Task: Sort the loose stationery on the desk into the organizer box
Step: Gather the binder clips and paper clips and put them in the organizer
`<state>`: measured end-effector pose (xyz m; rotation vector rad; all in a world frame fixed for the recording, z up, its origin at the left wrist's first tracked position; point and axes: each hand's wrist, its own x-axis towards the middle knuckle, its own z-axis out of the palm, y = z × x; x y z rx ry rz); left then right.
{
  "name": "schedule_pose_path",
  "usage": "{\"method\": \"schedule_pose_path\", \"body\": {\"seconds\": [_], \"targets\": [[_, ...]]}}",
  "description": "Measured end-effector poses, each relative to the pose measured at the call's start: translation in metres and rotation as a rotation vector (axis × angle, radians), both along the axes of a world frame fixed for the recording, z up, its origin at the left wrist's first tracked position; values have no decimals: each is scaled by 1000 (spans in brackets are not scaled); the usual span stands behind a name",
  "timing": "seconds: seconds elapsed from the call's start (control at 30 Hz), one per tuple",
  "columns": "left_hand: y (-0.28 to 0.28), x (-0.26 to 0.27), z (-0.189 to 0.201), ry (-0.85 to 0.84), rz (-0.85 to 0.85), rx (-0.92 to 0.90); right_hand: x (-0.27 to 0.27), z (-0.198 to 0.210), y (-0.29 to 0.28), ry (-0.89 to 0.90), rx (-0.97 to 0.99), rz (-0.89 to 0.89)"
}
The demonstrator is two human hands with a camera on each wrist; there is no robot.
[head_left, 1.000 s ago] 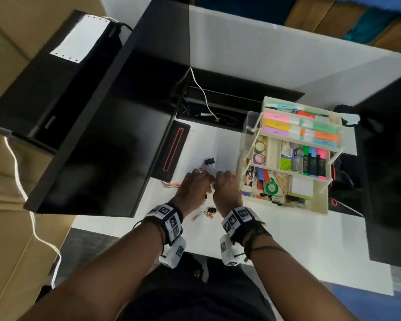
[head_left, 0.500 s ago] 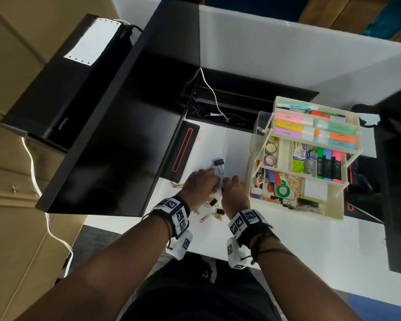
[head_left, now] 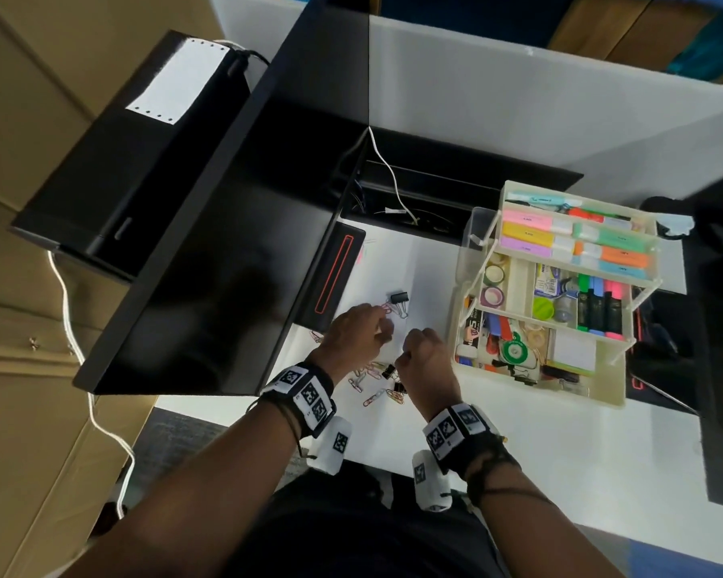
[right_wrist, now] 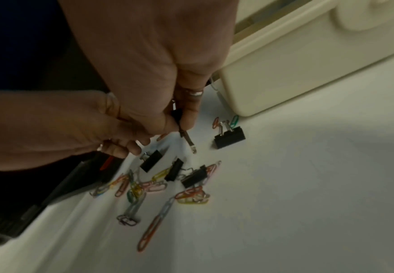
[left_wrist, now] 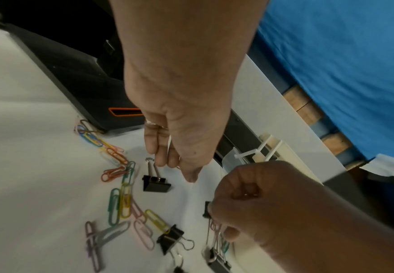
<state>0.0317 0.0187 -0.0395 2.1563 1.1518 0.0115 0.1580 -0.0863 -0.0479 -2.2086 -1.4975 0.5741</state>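
Coloured paper clips [head_left: 372,379] and black binder clips [right_wrist: 229,138] lie loose on the white desk [head_left: 560,452], left of the cream tiered organizer box [head_left: 539,394]. My right hand [head_left: 410,348] is a fist; it grips a black binder clip [right_wrist: 186,138], and more clips [left_wrist: 217,234] dangle below it. My left hand [head_left: 382,325] points its fingers down beside a far binder clip [left_wrist: 156,184] and a pink paper clip [head_left: 387,308]. Its fingertips hide whether they pinch that paper clip. The box trays hold highlighters, tape rolls and sticky notes.
A black device with a red-lined slot [head_left: 335,277] and a large dark screen [head_left: 209,264] border the clips on the left. Behind them a cable well [head_left: 410,202] holds a white cable. Dark gear [head_left: 668,352] sits right of the box.
The hands were side by side. My left hand has reached forward to the far binder clip, and my right fist has drawn back a little with its clips.
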Motion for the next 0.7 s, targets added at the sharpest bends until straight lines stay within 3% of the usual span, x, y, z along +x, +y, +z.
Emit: {"method": "schedule_pose_path", "body": {"seconds": [0.2,0.3,0.4,0.53,0.7], "targets": [[-3,5,-5,31,-69,52,13,32,-33,238,187,-155],[6,17,-1,-58,-39,76,25,47,-54,383,218,-348],[19,36,-2,-30,-62,174,39,53,-75,486,238,-509],[30,56,-10,70,-142,145,74,57,-98,453,251,-705],[35,64,-14,105,-105,65,128,51,-118,354,167,-899]]}}
